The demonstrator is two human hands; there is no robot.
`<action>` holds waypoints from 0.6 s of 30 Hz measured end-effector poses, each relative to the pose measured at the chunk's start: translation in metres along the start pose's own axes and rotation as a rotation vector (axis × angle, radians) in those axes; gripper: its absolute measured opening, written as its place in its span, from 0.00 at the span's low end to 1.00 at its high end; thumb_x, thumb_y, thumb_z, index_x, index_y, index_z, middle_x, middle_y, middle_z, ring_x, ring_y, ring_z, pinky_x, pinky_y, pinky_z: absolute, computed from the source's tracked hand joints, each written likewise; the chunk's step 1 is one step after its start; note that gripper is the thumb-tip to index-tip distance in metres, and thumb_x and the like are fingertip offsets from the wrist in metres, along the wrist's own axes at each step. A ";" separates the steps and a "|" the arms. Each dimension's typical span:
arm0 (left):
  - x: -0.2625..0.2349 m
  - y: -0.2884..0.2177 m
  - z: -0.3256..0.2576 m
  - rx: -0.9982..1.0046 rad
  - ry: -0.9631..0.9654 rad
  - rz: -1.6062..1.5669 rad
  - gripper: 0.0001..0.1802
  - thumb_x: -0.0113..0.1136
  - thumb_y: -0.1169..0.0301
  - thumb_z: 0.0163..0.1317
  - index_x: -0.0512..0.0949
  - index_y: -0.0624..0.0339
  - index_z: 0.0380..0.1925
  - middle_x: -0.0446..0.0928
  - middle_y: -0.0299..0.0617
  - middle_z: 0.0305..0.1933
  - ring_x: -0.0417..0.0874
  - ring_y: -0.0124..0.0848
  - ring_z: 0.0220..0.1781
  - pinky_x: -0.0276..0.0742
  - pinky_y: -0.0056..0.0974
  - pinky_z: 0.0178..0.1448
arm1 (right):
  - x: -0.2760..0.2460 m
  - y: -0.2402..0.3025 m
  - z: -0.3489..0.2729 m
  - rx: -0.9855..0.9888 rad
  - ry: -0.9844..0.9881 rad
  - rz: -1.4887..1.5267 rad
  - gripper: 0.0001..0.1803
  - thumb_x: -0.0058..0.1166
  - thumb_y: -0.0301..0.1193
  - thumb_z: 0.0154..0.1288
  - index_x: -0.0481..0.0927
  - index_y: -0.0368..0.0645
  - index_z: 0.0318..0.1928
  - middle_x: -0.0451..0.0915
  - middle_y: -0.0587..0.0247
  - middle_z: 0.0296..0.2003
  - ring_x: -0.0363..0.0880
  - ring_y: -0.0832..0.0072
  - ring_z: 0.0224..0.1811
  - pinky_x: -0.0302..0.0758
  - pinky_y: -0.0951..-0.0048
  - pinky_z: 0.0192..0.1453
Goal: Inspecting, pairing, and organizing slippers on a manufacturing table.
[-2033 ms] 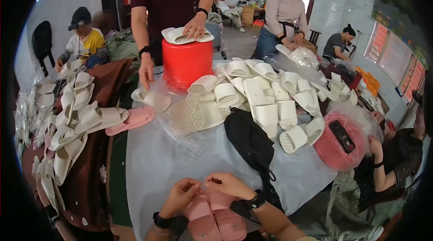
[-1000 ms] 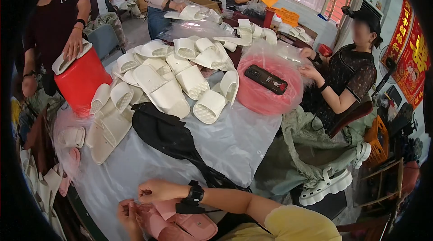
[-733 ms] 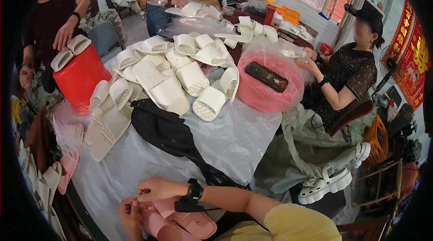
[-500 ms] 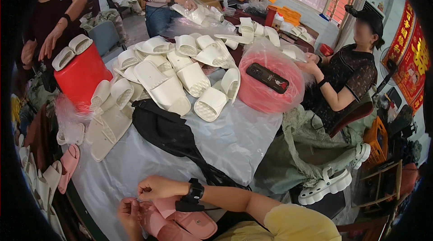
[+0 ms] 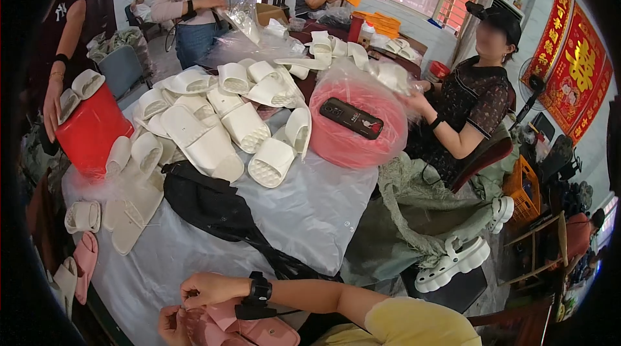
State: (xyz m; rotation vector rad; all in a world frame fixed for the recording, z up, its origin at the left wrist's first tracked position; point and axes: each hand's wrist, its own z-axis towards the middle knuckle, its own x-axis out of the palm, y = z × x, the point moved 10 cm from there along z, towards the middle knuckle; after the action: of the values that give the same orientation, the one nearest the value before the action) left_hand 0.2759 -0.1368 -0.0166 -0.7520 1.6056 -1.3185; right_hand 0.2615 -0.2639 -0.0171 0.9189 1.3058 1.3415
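Observation:
A pair of pink slippers (image 5: 270, 332) lies at the front edge of the table, with a shiny, see-through film seeming to show near the straps. My right hand (image 5: 213, 288), wearing a black watch-like band, is closed in a pinch just above the slippers' left end. Close beside it, my left hand (image 5: 173, 323) is also pinched, its fingertips almost meeting the right ones. Whatever thin thing sits between the fingers is too small to make out. A black strapped bag (image 5: 210, 200) lies ahead on the grey plastic sheet (image 5: 310, 216).
White slippers (image 5: 242, 122) are heaped across the table's middle. A pink bundle in clear plastic (image 5: 359, 145) carries a dark case (image 5: 351, 118). A red container (image 5: 97, 132) stands left. Co-workers are around the table; one sits at the right. White clogs (image 5: 453, 265) show lower right.
The view has swung right, so most things sit further left. A co-worker's hand at the left has come down beside the red container. My hands keep pinching at the pink slippers.

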 end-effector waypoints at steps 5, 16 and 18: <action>-0.003 0.000 0.002 0.052 0.018 0.180 0.15 0.55 0.62 0.60 0.75 0.66 0.32 0.75 0.38 0.28 0.70 0.24 0.26 0.67 0.29 0.31 | 0.002 0.002 -0.002 0.012 0.029 0.027 0.12 0.50 0.35 0.55 0.75 0.37 0.29 0.78 0.64 0.22 0.74 0.77 0.23 0.68 0.76 0.29; 0.008 -0.013 -0.007 0.006 0.065 0.137 0.13 0.55 0.63 0.60 0.74 0.65 0.33 0.75 0.38 0.29 0.70 0.23 0.28 0.67 0.28 0.31 | 0.005 -0.001 -0.003 0.062 0.067 0.000 0.10 0.50 0.33 0.53 0.75 0.38 0.27 0.76 0.66 0.16 0.74 0.79 0.19 0.66 0.76 0.24; 0.014 -0.015 -0.007 -0.009 0.111 0.106 0.13 0.54 0.62 0.61 0.74 0.64 0.33 0.76 0.38 0.30 0.72 0.23 0.31 0.67 0.28 0.32 | 0.009 -0.004 -0.002 0.070 0.098 0.008 0.10 0.50 0.33 0.53 0.75 0.37 0.26 0.76 0.66 0.16 0.74 0.79 0.19 0.66 0.76 0.24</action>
State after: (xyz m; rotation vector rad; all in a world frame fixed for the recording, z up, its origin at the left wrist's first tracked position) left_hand 0.2629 -0.1502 -0.0055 -0.5997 1.7159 -1.2960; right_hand 0.2582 -0.2564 -0.0222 0.9172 1.4332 1.3690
